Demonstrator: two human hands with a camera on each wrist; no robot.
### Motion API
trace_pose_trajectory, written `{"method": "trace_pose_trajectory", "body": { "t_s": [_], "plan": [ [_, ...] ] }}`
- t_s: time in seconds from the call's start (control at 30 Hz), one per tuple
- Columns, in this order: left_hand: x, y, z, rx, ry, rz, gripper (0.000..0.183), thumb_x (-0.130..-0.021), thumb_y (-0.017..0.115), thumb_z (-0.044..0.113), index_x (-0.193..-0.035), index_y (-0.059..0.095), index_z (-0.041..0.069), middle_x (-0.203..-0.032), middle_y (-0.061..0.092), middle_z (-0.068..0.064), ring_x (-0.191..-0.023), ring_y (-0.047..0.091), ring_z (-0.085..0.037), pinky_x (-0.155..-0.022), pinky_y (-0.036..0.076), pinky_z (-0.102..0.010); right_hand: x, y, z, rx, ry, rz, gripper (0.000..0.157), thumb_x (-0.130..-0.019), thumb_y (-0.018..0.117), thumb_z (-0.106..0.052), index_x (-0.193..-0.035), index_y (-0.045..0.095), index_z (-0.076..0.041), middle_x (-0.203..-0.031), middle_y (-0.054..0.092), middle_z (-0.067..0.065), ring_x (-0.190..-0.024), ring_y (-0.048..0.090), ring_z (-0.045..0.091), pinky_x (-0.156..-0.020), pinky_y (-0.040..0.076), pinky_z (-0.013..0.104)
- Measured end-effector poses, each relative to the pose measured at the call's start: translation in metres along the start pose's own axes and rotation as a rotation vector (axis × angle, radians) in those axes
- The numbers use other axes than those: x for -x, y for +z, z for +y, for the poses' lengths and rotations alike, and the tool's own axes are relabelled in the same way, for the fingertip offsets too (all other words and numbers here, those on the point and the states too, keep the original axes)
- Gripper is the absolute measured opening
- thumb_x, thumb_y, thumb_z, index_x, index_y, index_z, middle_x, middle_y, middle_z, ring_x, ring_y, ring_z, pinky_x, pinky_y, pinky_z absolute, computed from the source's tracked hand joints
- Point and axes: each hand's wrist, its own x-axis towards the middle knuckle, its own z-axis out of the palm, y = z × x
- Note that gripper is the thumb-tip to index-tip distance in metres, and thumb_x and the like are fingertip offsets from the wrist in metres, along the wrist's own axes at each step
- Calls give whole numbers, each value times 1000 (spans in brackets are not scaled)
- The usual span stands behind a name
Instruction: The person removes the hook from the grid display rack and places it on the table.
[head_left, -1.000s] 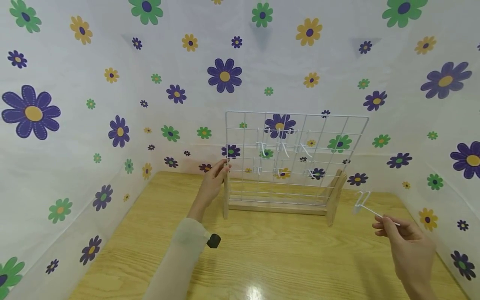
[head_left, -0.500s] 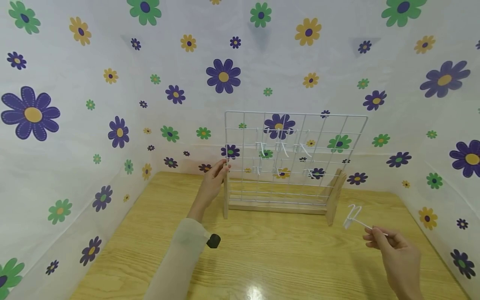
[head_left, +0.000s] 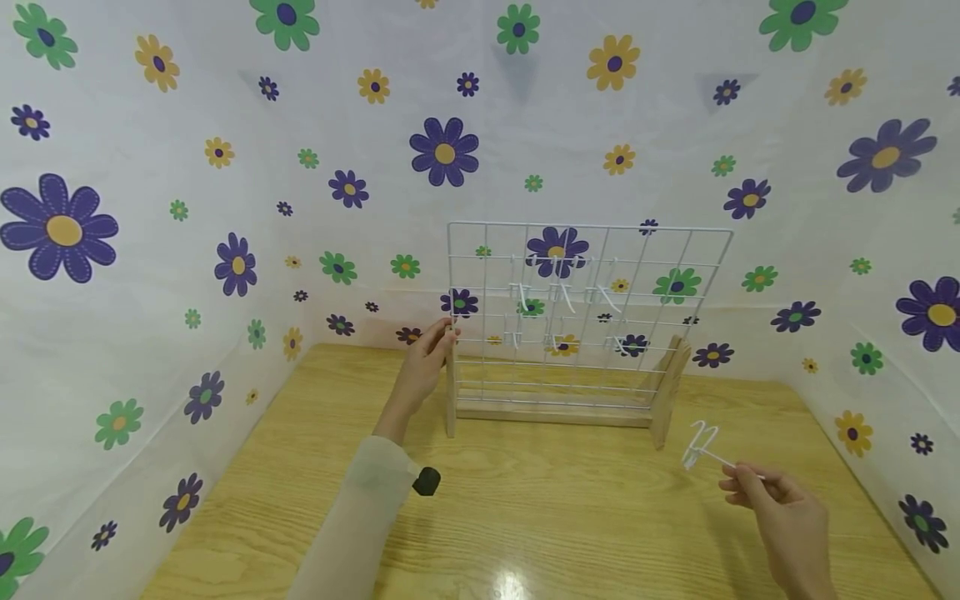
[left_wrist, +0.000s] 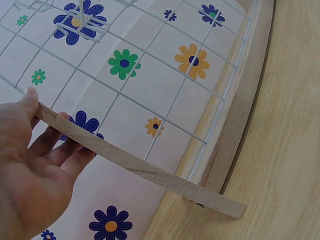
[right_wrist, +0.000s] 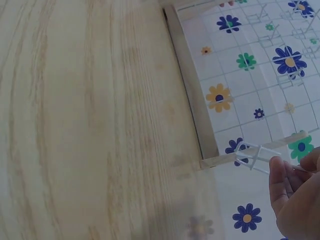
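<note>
**Six up, one held apart**

At the left, the person's left hand has its thumb and fingers closed round the upper end of the left post, as the left wrist view shows. A black block sits at the cuff of the one visible sleeve.

Next comes the single wire grid, which stands between two wooden posts joined by one bottom rail, on the bench. It carries six white hooks: three in the upper row and three in the lower row. Farther over stands the right post.

Rightmost, in front of that post and apart from the grid, is the seventh hook. The right hand pinches its stem between thumb and fingers, its wire prongs pointing away from the hand.

The work looks well along: six hooks appear to be in place, while the seventh seems left to be hung. Whether more hooks lie out of view cannot be told.
</note>
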Motion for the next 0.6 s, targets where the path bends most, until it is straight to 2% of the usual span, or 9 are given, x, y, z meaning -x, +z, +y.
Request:
{"method": "trace_pose_trajectory", "body": {
  "t_s": [0.13, 0.33, 0.6],
  "plan": [
    [0, 0, 0, 6, 0, 1, 52, -112, 46, 31, -159, 40, 9, -150, 55, -13, -141, 49, -29, -115, 44, -38, 2, 2, 3, 9, 1, -21, 18, -100, 70, -13, -104, 72, 5, -89, 79, -5, -73, 75, 12, -71, 62, 20],
    [-1, -1, -2, 2, 9, -3, 53, -112, 47, 33, -158, 40, 9, -151, 55, -13, -141, 49, -31, -115, 43, -39, 5, 4, 6, 91, 38, -25, 22, -101, 70, -19, -105, 71, 3, -89, 78, -9, -72, 75, 14, -73, 59, 13],
    [-3, -2, -6, 10, 13, -15, 54, -112, 47, 33, -159, 39, 8, -152, 53, -14, -143, 47, -32, -116, 42, -42, 7, 0, 14, 121, 99, -70, 28, -102, 68, -20, -110, 67, 7, -91, 77, -9, -75, 75, 13, -72, 61, 17]
  ]
}}
